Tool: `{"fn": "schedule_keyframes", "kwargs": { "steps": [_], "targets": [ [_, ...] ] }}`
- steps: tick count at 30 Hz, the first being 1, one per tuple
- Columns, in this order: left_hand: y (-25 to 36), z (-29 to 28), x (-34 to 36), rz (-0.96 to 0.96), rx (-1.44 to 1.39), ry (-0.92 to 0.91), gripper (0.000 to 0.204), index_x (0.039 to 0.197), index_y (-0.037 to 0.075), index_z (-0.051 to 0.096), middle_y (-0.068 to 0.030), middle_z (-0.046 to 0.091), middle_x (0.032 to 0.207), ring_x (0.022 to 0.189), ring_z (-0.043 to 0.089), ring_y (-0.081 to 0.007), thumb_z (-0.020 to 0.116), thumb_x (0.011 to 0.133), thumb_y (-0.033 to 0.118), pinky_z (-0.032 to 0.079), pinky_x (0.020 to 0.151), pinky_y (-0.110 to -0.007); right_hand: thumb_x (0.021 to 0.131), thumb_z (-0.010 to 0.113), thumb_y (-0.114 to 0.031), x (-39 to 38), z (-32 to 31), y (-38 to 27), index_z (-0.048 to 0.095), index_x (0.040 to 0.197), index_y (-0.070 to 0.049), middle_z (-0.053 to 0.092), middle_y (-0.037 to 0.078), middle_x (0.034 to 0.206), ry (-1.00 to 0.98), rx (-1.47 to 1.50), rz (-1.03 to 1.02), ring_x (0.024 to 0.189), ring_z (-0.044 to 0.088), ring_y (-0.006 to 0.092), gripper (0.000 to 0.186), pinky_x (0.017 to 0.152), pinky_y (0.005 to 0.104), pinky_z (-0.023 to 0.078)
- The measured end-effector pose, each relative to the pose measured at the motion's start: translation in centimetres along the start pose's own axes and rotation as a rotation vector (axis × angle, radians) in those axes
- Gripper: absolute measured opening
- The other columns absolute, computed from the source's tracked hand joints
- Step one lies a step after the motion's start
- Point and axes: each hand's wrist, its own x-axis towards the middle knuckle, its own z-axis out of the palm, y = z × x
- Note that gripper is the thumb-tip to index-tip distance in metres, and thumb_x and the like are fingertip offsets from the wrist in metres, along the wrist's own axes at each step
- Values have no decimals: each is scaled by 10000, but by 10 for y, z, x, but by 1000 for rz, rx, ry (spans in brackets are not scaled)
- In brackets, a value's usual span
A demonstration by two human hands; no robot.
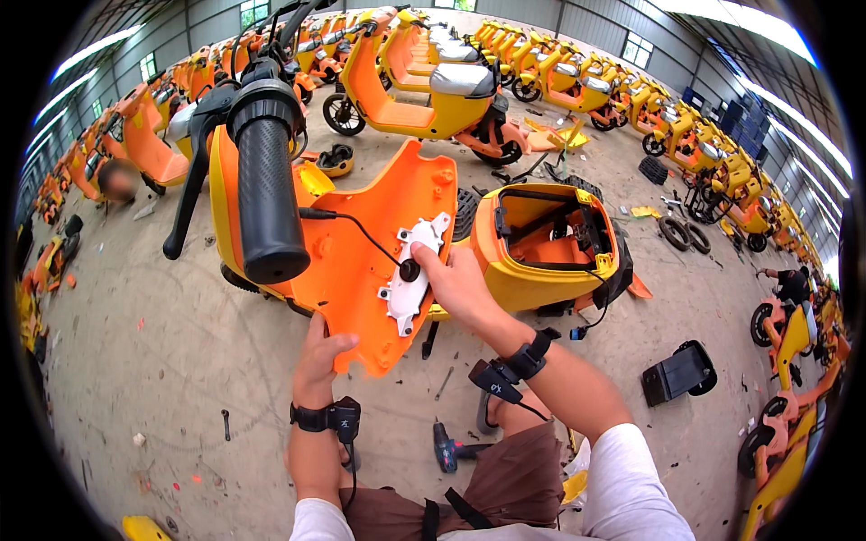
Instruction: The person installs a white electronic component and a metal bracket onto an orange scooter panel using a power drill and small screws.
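Two grips are pinching: left hand (317, 365), the orange panel (336, 287) at seven o'clock; right hand (464, 287), the white housing (411, 302) at three; steady support should be sparing the black connector (410, 270).

Pic bright overall, light mostly from long ceiling strips (767, 29) up L & R, nr-white & blown out, plus v. bright windows (637, 50) in back wall. Shadows soft, mainly under the scooters (406, 113); some glare on silver seat (462, 78). Ctr reasonably sharp, e.g. orange panel (347, 279); far rows softer. Heavy fisheye: roof lines bend nr rim, w/ bluish fringing, corners black. Small round patch far L blurred out.
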Motion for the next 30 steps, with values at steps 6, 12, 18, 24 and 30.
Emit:
{"fn": "schedule_keyframes", "kwargs": {
  "steps": [6,12,18,24,30],
  "targets": [
    [-27,46,-8,756,306,486,262,1117,25,502,-66,530,1032,976,524,-163,628,897,88,431,869,-289,945,602,-330,14,-3,-17,625,751,72,578,40,585,186,-31,-38,522,516,123,446,498,325,393],
    [-36,87,5,-215,-413,53,373,1267,66,532,-59,629,1114,986,589,-154,553,1003,327,473,836,-304,938,596,-349,5,26,-3,652,795,81,646,110,683,221,-19,147,591,586,154,457,531,337,447],
    [-53,83,17,-144,-607,311,476,1330,88,506,-61,593,1269,1141,576,-183,474,1019,447,473,952,-352,961,601,-312,-24,66,4,688,884,50,678,74,796,125,141,193,693,597,120,380,605,316,470],
    [-32,68,13,-200,-533,184,376,1189,87,578,-77,673,1023,921,659,-191,522,999,407,537,812,-352,971,577,-306,-36,37,-12,623,853,3,522,10,608,-202,529,571,517,454,129,334,532,305,404],
    [-19,72,-6,-351,-652,43,339,1197,26,555,-60,652,965,878,663,-193,540,996,299,553,715,-359,963,483,-51,-83,-9,-33,478,1264,70,628,173,1102,-369,657,514,855,580,183,324,750,304,466]
  ]
}}
